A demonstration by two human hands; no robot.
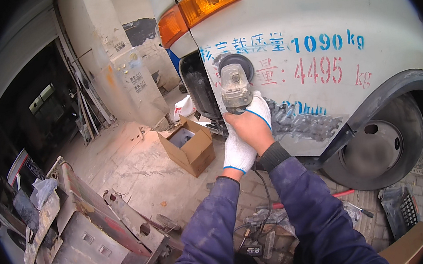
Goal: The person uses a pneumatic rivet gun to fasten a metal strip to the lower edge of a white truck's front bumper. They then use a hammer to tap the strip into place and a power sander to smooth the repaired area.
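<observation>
Both my hands are closed around the body of an angle grinder (236, 85), whose round dark disc (239, 64) lies at the white vehicle panel (270, 4). My left hand (238, 152), in a white knit glove with blue trim, grips the lower part of the body. Just above it is my right hand (253, 129), bare at the back, with white glove fabric over part of it. Dark scraped patches (305, 123) mark the panel to the right of my hands, near blue and red stencilled lettering. A black cable (267, 187) hangs below my forearms.
An open cardboard box (191, 150) stands on the paving left of my hands. The vehicle's wheel (374, 149) is at the right. Rusty metal parts (94, 235) pile up at the lower left. Tools and a red hose (340, 194) lie near my feet.
</observation>
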